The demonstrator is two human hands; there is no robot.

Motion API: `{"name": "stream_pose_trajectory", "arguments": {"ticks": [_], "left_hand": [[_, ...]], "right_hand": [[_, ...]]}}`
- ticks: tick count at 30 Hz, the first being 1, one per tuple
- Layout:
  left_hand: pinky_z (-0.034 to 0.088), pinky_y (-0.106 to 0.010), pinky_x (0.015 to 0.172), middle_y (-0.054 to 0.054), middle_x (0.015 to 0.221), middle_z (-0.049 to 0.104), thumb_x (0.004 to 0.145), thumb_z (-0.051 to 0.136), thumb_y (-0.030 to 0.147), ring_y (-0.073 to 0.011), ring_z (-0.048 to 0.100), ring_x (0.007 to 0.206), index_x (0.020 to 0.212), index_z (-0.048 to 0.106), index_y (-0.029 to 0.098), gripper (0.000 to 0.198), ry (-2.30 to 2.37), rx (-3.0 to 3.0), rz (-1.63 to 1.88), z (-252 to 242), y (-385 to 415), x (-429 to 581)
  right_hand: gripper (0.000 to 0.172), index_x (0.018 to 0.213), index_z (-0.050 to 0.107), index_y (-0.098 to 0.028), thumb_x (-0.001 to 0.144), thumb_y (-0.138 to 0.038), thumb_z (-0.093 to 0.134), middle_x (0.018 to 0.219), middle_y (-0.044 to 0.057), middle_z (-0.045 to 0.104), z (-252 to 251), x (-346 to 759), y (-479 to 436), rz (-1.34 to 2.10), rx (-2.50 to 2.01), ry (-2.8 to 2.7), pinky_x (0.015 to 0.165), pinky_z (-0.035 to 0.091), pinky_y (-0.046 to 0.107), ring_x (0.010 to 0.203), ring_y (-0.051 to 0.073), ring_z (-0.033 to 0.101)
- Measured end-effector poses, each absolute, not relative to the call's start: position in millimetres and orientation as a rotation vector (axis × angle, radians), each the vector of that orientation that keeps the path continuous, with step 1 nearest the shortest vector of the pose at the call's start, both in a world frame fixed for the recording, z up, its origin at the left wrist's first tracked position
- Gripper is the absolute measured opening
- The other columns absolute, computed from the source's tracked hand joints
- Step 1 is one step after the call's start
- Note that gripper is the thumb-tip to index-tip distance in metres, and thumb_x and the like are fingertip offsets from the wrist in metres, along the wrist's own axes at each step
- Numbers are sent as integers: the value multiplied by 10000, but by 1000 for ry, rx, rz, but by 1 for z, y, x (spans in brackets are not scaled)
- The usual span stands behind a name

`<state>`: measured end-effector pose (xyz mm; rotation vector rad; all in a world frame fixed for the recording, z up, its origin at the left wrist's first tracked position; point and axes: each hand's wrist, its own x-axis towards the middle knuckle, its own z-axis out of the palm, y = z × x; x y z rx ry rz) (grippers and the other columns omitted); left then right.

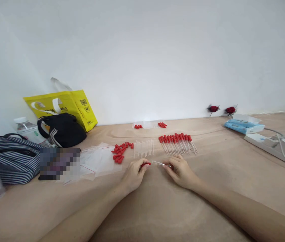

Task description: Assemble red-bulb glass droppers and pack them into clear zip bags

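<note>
My left hand (pixel 135 173) pinches a red rubber bulb (pixel 146 164) near the middle of the table. Opposite it, my right hand (pixel 180 170) holds a thin glass dropper tube (pixel 158 163), whose far end points left at the bulb; a small gap parts the two. Beyond my hands lies a row of bare glass tubes (pixel 143 148). Left of that row are several loose red bulbs (pixel 121 151). On the right, droppers with red bulbs fitted (pixel 176 142) lie side by side, tubes toward me.
Clear plastic zip bags (pixel 98 159) lie at left, near a striped pouch (pixel 13 158), a black cap-like cloth item (pixel 64 129) and a yellow bag (pixel 85 111). Filled small bags (pixel 148 124) lie by the wall. At right are a tissue pack (pixel 244 126) and a power strip (pixel 263 141).
</note>
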<state>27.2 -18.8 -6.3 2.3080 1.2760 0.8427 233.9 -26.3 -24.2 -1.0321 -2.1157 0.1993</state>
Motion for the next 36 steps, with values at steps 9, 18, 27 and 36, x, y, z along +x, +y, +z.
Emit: {"name": "stream_pose_trajectory", "arguments": {"ticks": [9, 18, 27, 36], "left_hand": [[428, -246, 671, -22, 812, 637, 833, 440, 245, -150, 568, 732, 869, 595, 166, 178, 1235, 2238, 876, -10, -18, 25], [411, -218, 597, -4, 723, 615, 820, 451, 264, -133, 534, 655, 809, 600, 157, 184, 1182, 2191, 829, -13, -16, 24], [359, -198, 530, 20, 615, 547, 819, 439, 298, -104, 464, 564, 778, 589, 148, 216, 1136, 2134, 726, -12, -17, 21], [359, -203, 531, 16, 624, 575, 815, 433, 267, -113, 485, 575, 755, 608, 164, 212, 1195, 2243, 695, -3, -25, 26]], "right_hand": [[151, 802, 572, -169, 833, -224, 435, 628, 2, 559, -26, 232, -27, 199, -950, -2191, 664, 320, 275, 575, 108, 468], [124, 791, 584, -182, 816, -232, 473, 635, -8, 565, -27, 234, -25, 190, -877, -2263, 676, 283, 278, 562, 98, 468], [195, 894, 633, -225, 836, -232, 446, 643, -7, 611, -19, 243, -13, 2, -778, -2335, 721, 243, 315, 560, 95, 490], [221, 892, 633, -223, 843, -223, 418, 674, 7, 627, -19, 240, -19, -13, -783, -2365, 701, 233, 317, 567, 99, 484]]}}
